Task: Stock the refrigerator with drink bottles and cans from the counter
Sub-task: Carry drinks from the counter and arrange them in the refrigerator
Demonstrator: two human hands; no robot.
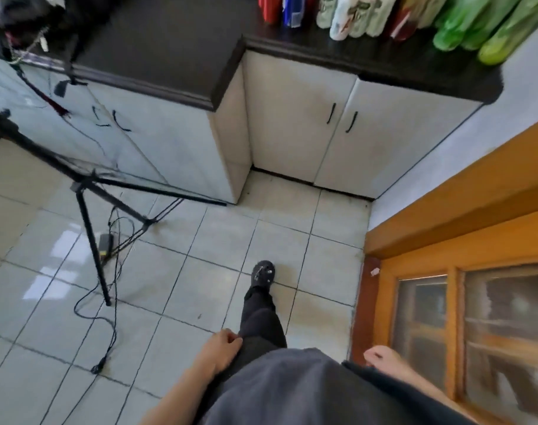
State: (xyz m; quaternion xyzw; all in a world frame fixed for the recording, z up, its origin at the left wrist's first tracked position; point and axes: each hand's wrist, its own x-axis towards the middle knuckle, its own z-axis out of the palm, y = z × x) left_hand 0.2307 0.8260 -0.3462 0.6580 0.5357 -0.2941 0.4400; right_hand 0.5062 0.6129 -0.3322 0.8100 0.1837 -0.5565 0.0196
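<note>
Drink bottles and cans stand in a row along the black counter (384,61) at the top right: a red can (270,9), a blue can (292,10), pale labelled bottles (344,16) and green bottles (455,26). My left hand (221,348) hangs low beside my thigh, fingers loosely curled, holding nothing. My right hand (381,357) hangs low at the right, loosely curled and empty. Both hands are far from the counter. No refrigerator is in view.
White cabinet doors (323,127) sit below the counter. A black tripod (89,210) with trailing cables (108,332) stands on the tiled floor at the left. An orange wooden door with glass panes (476,317) is at the right. My foot (263,274) steps forward.
</note>
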